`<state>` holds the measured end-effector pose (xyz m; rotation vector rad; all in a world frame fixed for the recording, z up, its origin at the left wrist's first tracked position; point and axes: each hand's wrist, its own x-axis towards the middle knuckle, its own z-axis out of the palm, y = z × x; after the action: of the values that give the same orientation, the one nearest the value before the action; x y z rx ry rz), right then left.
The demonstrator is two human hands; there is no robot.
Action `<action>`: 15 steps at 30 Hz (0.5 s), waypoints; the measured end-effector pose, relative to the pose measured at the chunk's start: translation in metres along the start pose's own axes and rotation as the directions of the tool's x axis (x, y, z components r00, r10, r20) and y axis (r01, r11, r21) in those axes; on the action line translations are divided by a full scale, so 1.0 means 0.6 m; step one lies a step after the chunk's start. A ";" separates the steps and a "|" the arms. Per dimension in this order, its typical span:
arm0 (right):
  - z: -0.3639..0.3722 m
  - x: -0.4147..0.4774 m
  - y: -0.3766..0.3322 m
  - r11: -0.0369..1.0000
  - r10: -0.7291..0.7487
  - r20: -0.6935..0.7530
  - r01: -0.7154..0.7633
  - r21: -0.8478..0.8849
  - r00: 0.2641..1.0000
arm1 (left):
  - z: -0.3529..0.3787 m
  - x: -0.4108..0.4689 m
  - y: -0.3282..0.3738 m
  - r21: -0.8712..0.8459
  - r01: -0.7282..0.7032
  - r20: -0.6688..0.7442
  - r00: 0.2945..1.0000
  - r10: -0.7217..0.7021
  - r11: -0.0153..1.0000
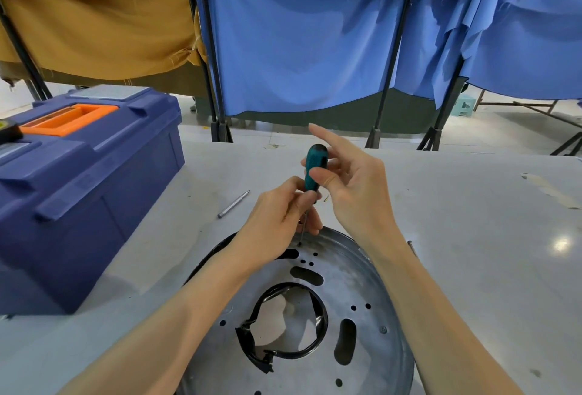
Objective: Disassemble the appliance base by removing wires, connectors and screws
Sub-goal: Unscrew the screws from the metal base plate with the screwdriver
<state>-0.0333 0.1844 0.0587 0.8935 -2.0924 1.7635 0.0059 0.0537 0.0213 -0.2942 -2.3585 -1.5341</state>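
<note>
The appliance base is a round grey metal plate with slots, small holes and a black ring around its middle opening; it lies on the table in front of me. A teal-handled screwdriver stands upright with its tip in a hole near the plate's far rim. My right hand holds the handle between thumb and fingers, index finger lifted. My left hand pinches the thin shaft just under the handle. A screw sits at the plate's right side.
A blue toolbox with an orange handle stands at the left. A loose metal bit lies on the grey table behind my left hand, and another thin metal piece lies right of the plate. Blue and tan curtains hang behind.
</note>
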 end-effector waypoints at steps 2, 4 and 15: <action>-0.001 -0.002 -0.001 1.000 -0.012 0.039 0.012 0.005 0.999 | 0.001 0.001 -0.001 0.040 0.008 -0.033 0.999 -0.006 0.999; 0.000 -0.004 -0.005 0.998 -0.021 0.090 0.016 0.056 0.996 | 0.002 0.001 -0.002 0.028 0.014 -0.082 0.997 -0.012 1.000; -0.005 0.000 -0.006 0.999 0.002 0.027 -0.003 0.033 1.000 | -0.003 -0.002 0.003 -0.022 -0.005 0.002 1.000 0.005 1.000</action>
<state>-0.0317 0.1872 0.0623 0.9283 -2.0876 1.8024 0.0079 0.0530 0.0227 -0.3073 -2.3424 -1.5587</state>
